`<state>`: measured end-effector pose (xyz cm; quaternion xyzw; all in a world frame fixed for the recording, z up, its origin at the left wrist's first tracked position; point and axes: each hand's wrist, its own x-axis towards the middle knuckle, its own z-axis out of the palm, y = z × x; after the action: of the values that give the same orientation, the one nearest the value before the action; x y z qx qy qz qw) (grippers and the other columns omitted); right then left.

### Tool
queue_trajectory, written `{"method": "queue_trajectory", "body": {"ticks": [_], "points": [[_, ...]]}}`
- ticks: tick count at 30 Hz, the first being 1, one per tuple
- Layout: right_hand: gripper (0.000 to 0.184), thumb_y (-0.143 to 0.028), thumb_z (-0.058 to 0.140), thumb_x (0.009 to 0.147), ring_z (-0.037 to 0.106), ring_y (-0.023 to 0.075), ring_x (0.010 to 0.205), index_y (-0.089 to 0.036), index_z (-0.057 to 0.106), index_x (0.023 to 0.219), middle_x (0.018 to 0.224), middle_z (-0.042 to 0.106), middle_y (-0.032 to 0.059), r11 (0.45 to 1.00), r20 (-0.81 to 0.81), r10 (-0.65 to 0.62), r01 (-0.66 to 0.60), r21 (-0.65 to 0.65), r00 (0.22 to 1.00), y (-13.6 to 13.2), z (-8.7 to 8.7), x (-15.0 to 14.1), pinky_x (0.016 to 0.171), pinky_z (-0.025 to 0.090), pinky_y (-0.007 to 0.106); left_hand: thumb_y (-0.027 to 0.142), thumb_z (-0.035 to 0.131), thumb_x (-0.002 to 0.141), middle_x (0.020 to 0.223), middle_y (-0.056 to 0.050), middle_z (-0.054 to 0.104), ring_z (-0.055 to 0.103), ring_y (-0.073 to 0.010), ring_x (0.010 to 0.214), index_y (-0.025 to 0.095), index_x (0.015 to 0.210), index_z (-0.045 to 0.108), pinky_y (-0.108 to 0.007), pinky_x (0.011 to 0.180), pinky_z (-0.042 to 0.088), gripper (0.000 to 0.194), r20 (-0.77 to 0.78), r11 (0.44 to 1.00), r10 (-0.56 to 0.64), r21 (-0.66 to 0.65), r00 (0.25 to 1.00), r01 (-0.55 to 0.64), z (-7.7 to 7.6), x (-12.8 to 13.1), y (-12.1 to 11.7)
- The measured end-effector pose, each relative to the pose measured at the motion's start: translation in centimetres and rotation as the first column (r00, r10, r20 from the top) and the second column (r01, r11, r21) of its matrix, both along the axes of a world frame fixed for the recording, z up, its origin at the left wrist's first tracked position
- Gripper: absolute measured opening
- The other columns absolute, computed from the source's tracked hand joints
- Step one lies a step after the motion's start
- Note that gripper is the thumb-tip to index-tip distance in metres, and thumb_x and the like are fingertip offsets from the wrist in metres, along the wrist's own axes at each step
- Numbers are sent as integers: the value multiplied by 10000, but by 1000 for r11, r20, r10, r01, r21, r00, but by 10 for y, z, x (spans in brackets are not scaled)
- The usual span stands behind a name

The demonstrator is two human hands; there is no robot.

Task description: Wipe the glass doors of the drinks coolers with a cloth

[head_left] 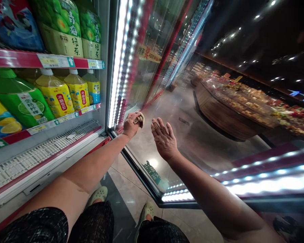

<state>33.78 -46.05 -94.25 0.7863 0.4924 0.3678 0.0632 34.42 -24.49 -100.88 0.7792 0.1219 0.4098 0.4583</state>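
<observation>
My left hand [131, 125] is closed around a bunched beige cloth [141, 120] near the lower hinge-side corner of a glass cooler door [142, 148]. The door stands swung out, with a dark frame and bright LED strips reflected in its pane. To the right, my right hand [165, 139] is spread with its palm toward the glass and holds nothing. Whether that palm touches the pane, I cannot tell. Green lettering [152, 172] sits low on the glass.
On the left, cooler shelves [15, 59] carry yellow-labelled drink bottles [54, 96] and green-labelled bottles [59, 27]. Below them lies a white wire rack [40, 153]. A curved wooden display stand [225, 111] with packaged goods shows beyond the glass. My shoes [100, 194] are on the tiled floor.
</observation>
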Motion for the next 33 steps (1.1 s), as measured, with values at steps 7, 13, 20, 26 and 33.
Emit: {"method": "queue_trajectory", "body": {"ticks": [7,13,20,26,33], "points": [[525,-68,410,1000,256,236,1581,-123,471,1519,1634,408,105,999,-98,15,-18,-32,995,-3,5,-1,1319,190,473,59,710,708,1167,-59,695,669,-230,1104,247,1124,725,-373,1048,541,456,-6,1000,18,-14,1000,-18,4,-6,-18],[507,-106,467,988,257,263,1580,-87,504,1493,1620,421,152,994,-154,21,-37,-105,988,-9,13,-4,1318,218,508,38,665,738,1243,-78,618,648,-225,1159,233,1124,753,-377,1098,519,441,13,994,10,-108,1000,-9,2,-8,-26],[488,-79,460,982,309,276,1560,-30,533,1462,1579,473,180,991,-124,30,-45,-122,992,-16,25,-13,1299,297,477,-8,644,750,1239,-101,625,634,-247,1198,219,1170,748,-380,1127,502,489,47,993,-43,-106,998,48,3,-18,-46],[456,-48,407,994,367,295,1532,-68,591,1411,1571,493,139,998,-65,22,-26,-60,998,-24,28,-22,1299,264,554,42,635,801,1275,-137,606,625,-285,1230,185,1204,716,-445,1142,493,435,43,993,-25,-111,999,30,6,-23,-53],[484,-57,401,994,343,277,1546,-87,554,1453,1589,473,129,999,-116,-11,6,-40,993,-30,34,-32,1314,225,540,28,654,724,1237,-88,632,643,-244,1176,249,1153,722,-449,1125,504,487,46,990,-35,-136,998,41,5,-36,-72]]}}
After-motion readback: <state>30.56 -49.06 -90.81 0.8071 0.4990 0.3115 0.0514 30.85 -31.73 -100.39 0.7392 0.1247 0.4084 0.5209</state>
